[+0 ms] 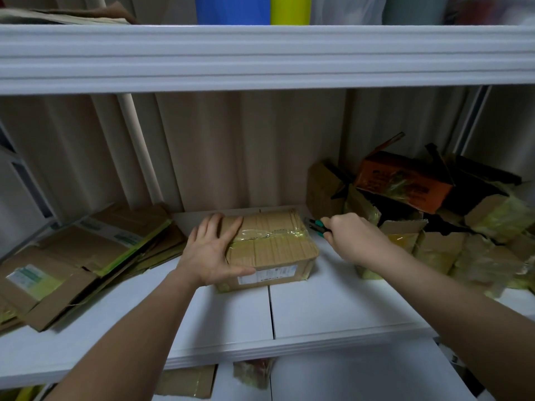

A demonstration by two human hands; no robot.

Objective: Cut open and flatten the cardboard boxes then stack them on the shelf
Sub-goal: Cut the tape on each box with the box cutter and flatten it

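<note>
corrugated taped box (272,244) under flat left hand (210,253) fingers spread, right hand (351,237) fingers clamped on green-handled cutter (315,224)

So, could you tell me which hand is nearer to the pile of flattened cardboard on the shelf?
Left. The left hand rests on the taped box, just right of the flattened cardboard. The right hand, gripping the cutter, is beyond the box's far side.

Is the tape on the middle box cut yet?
No: the yellow tape runs unbroken across the box, and the cutter in the right hand sits beside it.
</note>
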